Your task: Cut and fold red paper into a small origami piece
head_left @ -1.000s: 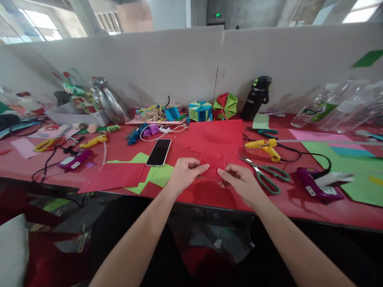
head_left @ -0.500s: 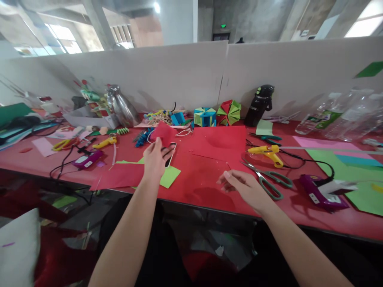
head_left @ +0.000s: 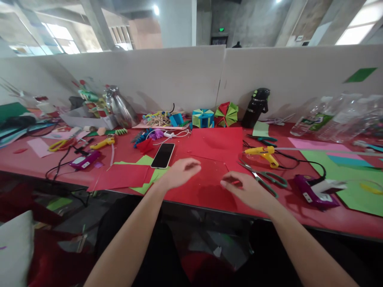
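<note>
The red table is covered with craft things. A big red sheet lies in the middle. The phone lies just left of the sheet. The left hand floats near the sheet, fingers loose and empty. The right hand rests below the sheet, fingers half curled, holding nothing I can see, beside the scissors.

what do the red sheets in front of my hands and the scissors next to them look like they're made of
The red sheets look like thin matte craft paper: flat, with faint creases and no gloss. The scissors seem to have bare metal blades, pale and slightly shiny, with green handles that are probably plastic, smooth and evenly coloured. They lie just beyond the right hand.
</note>
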Tool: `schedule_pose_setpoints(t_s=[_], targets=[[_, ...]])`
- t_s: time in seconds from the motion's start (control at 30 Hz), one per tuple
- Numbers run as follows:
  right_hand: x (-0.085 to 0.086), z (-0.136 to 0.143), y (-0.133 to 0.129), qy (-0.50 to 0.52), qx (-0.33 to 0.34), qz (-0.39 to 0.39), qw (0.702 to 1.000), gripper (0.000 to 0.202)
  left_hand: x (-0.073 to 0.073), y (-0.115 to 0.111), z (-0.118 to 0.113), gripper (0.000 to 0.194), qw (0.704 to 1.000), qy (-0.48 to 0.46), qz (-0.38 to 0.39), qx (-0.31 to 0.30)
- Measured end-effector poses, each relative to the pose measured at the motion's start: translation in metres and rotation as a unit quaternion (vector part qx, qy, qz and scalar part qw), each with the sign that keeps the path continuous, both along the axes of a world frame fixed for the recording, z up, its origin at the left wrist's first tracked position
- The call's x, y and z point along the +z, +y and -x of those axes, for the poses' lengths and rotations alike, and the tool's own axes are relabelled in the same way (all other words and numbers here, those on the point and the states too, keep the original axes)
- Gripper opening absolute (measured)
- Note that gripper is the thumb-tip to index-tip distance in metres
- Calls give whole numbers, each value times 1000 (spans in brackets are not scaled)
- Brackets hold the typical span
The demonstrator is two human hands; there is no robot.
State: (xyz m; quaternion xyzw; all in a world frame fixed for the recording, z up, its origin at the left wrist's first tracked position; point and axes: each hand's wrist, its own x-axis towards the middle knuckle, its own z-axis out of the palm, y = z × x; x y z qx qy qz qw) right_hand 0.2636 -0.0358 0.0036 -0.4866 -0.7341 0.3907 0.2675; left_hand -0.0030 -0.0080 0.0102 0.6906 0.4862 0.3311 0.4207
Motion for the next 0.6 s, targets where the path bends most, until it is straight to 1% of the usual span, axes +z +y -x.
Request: schedule_pose_setpoints(t_s=[0.03, 0.07, 0.1, 0.17, 0.2, 0.23, 0.27, 0.33, 0.4, 0.5, 0.6], targets=[[-1, -7, 8, -14, -14, -8, 1000, 31, 1, -4, 1, 35, 996, 75, -15, -41], [-3, -15, 17, -20, -30, -18, 999, 32, 3, -8, 3, 36, 987, 135, -13, -80], [-4, -23, 28, -13, -56, -39, 998, 33, 4, -10, 5, 37, 977, 178, -11, -113], [-5, -35, 51, 16, -116, -68, 991, 34, 7, -10, 8, 36, 963, 231, -25, -139], [-5, -39, 63, 17, -150, -73, 986, 33, 9, -8, 9, 34, 959, 245, -44, -136], [-5, -42, 74, 13, -186, -62, 981, 36, 12, -6, 8, 31, 957, 251, -69, -125], [-4, -44, 86, 9, -214, -35, 976, 39, 14, -3, 7, 29, 958, 249, -93, -110], [-4, -43, 109, 11, -231, -27, 973, 38, 18, 0, 2, 27, 961, 228, -128, -86], [-5, -39, 132, 17, -260, -44, 965, 41, 18, 2, -3, 27, 964, 209, -146, -73], [-4, -34, 164, 24, -312, -64, 948, 40, 10, -1, -8, 29, 952, 238, -175, -77], [7, -32, 191, 40, -315, -92, 944, 29, -2, -5, -5, 31, 939, 277, -177, -99]])
